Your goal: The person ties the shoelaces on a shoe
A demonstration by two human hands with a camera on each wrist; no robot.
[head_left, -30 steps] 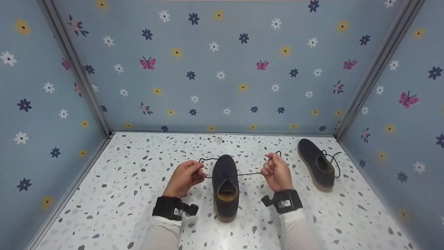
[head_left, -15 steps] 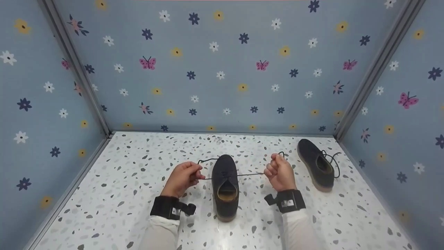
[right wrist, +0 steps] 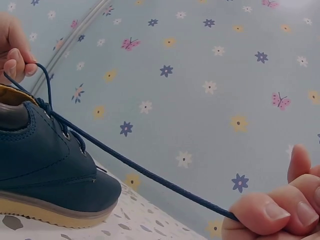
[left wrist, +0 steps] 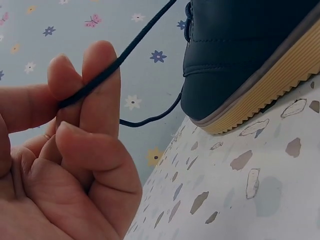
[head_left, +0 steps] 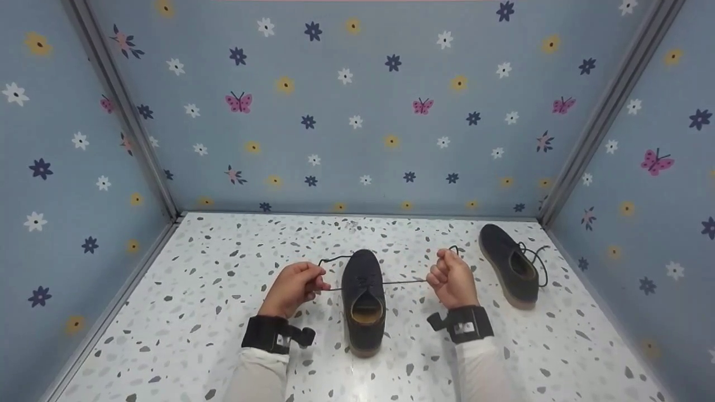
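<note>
A dark blue lace-up shoe (head_left: 364, 329) with a tan sole stands on the speckled tabletop, its toe pointing away from me. To its left, my left hand (head_left: 293, 287) pinches one end of the shoelace (left wrist: 137, 42) between thumb and fingers; the lace's loose tail hangs beyond them. On the other side my right hand (head_left: 453, 279) grips the opposite lace end (right wrist: 165, 184) in curled fingers. Both lace ends stretch taut sideways from the shoe's throat. In the right wrist view, the laces meet in a small crossing or knot (right wrist: 44, 105) above the eyelets.
A second dark shoe (head_left: 522, 285) with loose laces sits at the right, angled, beyond my right hand. Flowered blue panels (head_left: 357, 111) with grey metal corner posts (head_left: 606, 106) enclose the white speckled tabletop (head_left: 223, 240) at the back and both sides.
Early on, my hands drew slightly apart, the right one moving a little to the right and the left one slightly left, with the lace still held. Over the last half second they hardly move.
</note>
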